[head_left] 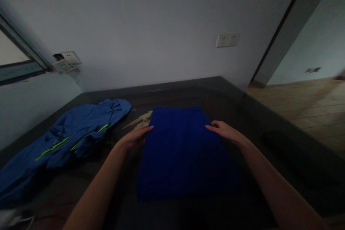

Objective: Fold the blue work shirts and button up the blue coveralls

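A folded deep-blue cloth (pixel 179 151), perhaps a garment, lies flat on the dark surface (pixel 231 97) in front of me. At its left edge, my left hand (pixel 136 134) pinches the fabric between thumb and fingers. My right hand (pixel 225 131) grips the opposite edge at about the same height, with the fingertips partly tucked out of sight. The cloth is narrower at the far end and looks smooth. Its near right corner fades into shadow.
A crumpled blue jacket (pixel 72 129) with yellow-green stripes lies to the left. A beige patterned patch (pixel 141 119) shows beside the cloth. Behind stands a white wall with a socket plate (pixel 228 40). A power strip (pixel 64 65) hangs at left, and tiled floor (pixel 304 104) lies right.
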`<action>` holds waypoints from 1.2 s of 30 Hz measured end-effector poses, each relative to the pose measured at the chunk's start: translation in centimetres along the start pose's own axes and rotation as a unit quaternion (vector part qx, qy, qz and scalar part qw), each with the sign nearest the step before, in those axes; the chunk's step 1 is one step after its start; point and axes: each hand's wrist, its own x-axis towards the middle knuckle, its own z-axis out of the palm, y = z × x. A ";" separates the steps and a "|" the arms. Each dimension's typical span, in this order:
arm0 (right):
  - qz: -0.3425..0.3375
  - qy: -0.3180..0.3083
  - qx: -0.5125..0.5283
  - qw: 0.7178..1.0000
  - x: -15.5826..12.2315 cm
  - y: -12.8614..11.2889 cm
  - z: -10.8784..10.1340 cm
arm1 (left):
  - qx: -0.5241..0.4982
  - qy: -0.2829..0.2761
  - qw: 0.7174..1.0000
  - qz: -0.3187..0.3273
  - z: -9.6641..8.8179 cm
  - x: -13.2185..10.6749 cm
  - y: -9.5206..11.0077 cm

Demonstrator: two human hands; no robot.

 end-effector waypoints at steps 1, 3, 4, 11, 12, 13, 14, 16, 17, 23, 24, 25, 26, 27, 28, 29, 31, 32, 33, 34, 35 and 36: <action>-0.011 0.001 0.019 1.000 -0.1 0.1 0.1 | -0.022 0.002 1.000 -0.006 0.3 0.0 0.1; -0.039 -0.012 0.055 0.998 -0.3 0.2 0.3 | -0.055 0.007 0.998 -0.014 1.0 0.0 0.2; -0.053 -0.025 0.073 0.996 -0.4 0.2 0.3 | -0.068 0.012 0.997 -0.016 1.4 0.0 0.3; -0.084 -0.037 0.073 0.993 -0.6 -0.3 0.6 | -0.137 0.062 0.989 -0.008 4.2 0.4 -0.2; -0.082 -0.025 0.058 0.995 -0.6 -0.4 0.5 | -0.139 0.068 0.988 -0.002 4.5 0.4 -0.3; -0.078 -0.015 0.053 0.995 -0.5 -0.4 0.4 | -0.140 0.077 0.987 0.006 4.8 0.4 -0.4; -0.073 -0.008 0.058 0.996 -0.4 -0.4 0.1 | -0.141 0.088 0.986 0.017 5.1 0.4 -0.4; -0.062 0.003 0.079 0.995 0.0 -0.1 -0.7 | -0.148 0.103 0.983 0.033 6.0 0.6 -0.3; -0.053 0.009 0.089 0.995 0.2 0.1 -1.3 | -0.155 0.103 0.982 0.038 6.5 0.8 -0.2; -0.008 0.061 0.131 0.989 3.3 3.1 -7.1 | -0.176 0.051 0.979 0.090 11.4 4.9 1.8; -0.004 0.075 0.127 0.989 4.1 3.9 -8.1 | -0.177 0.048 0.978 0.098 12.4 6.0 2.4; 0.003 0.090 0.112 0.990 4.9 4.6 -9.1 | -0.178 0.046 0.977 0.105 13.5 7.2 3.0; 0.014 0.106 0.089 0.990 5.7 5.4 -10.0 | -0.177 0.046 0.977 0.110 14.5 8.4 3.6; 0.026 0.123 0.060 0.990 6.5 6.2 -10.9 | -0.174 0.047 0.977 0.114 15.5 9.6 4.1; 0.037 0.139 0.031 0.989 7.3 6.9 -11.6 | -0.168 0.049 0.978 0.118 16.4 10.7 4.7; 0.046 0.155 0.005 0.987 8.0 7.7 -12.2 | -0.161 0.050 0.978 0.122 17.2 11.9 5.1; 0.055 0.181 -0.030 0.981 9.4 9.1 -13.3 | -0.152 0.057 0.978 0.128 18.6 14.0 5.9; 0.057 0.191 -0.038 0.979 10.0 9.7 -13.7 | -0.152 0.060 0.978 0.132 19.1 15.0 6.2; 0.057 0.200 -0.047 0.977 10.5 10.3 -14.0 | -0.153 0.062 0.977 0.138 19.5 15.9 6.5; 0.057 0.207 -0.055 0.975 11.0 10.8 -14.3 | -0.156 0.063 0.975 0.144 19.9 16.8 6.7; 0.057 0.213 -0.061 0.974 11.5 11.3 -14.6 | -0.159 0.063 0.974 0.151 20.2 17.6 6.9; 0.057 0.218 -0.066 0.972 11.9 11.8 -14.9 | -0.160 0.064 0.972 0.157 20.5 18.3 7.2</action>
